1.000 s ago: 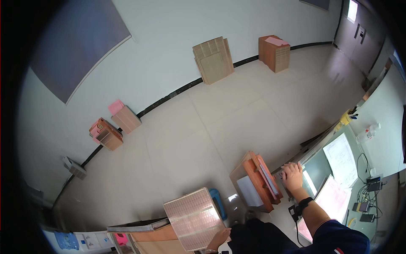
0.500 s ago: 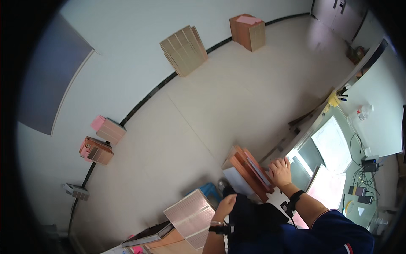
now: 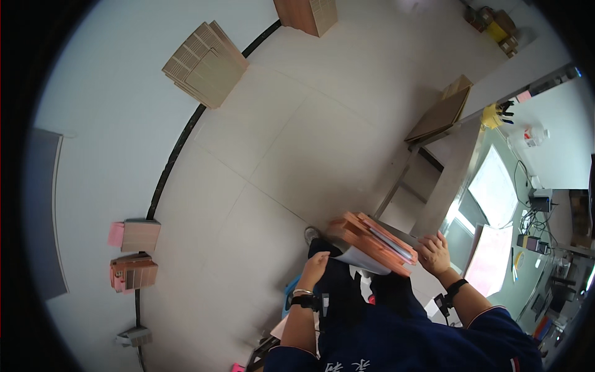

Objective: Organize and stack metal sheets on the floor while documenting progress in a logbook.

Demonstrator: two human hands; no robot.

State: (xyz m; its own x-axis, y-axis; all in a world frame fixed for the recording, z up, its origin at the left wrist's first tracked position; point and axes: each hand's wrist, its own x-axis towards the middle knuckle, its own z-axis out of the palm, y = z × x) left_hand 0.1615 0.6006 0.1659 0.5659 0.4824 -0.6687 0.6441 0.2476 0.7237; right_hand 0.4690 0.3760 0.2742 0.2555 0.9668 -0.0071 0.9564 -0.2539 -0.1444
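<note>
A pale tiled floor (image 3: 266,149) lies below. A stack of orange boards (image 3: 372,243) is gripped between the left hand (image 3: 314,268) and the right hand (image 3: 434,253), fingers curled on its ends. Carrying appears underway; level support is called for.

Single head-worn fisheye view, looking steeply down from above the person's own torso. The left hand (image 3: 313,268) and right hand (image 3: 434,253) enter from the lower edge, close to the lens, with a stack of orange boards (image 3: 372,243) between them. The tiled floor (image 3: 260,161) recedes upward; the wall (image 3: 105,111) curves along the left rim, a table (image 3: 496,180) along the right.
</note>
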